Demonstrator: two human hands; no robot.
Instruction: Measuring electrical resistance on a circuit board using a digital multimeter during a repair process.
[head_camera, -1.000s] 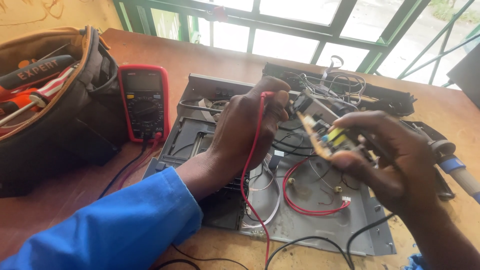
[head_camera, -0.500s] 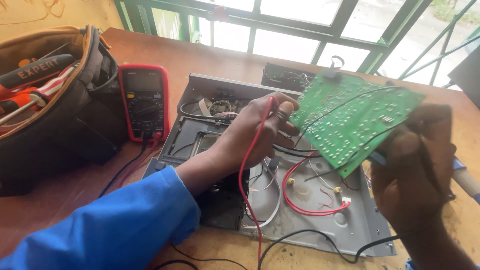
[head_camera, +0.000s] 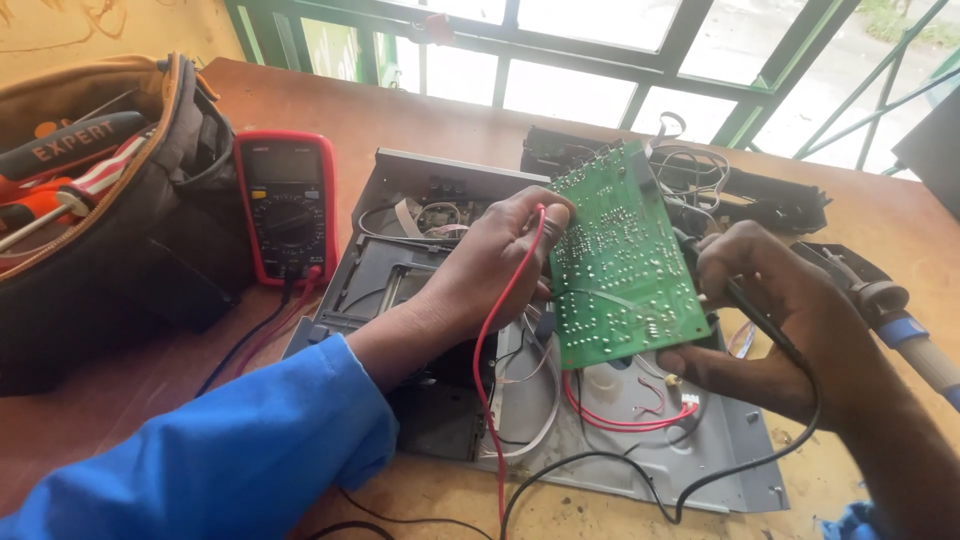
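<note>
Fingers of my left hand (head_camera: 490, 265) pinch the red probe (head_camera: 540, 215) against the left edge of the green board (head_camera: 620, 260), its red lead (head_camera: 490, 350) trailing down toward me; my right hand (head_camera: 770, 320) grips the board's right edge from below and holds the black probe (head_camera: 745, 300) too, fingers closed round both, so the board stands tilted, solder side up, where I can see the joints. Board hangs over the open grey chassis (head_camera: 730, 450), red wires (head_camera: 620, 415) tying it down to it; the red meter (head_camera: 287, 205) lies on the tabletop (head_camera: 400, 110) just left of the chassis, dial facing me for reading; the tool bag (head_camera: 110, 240) sits beside it, and a soldering iron (head_camera: 900, 320) rests at far right.
</note>
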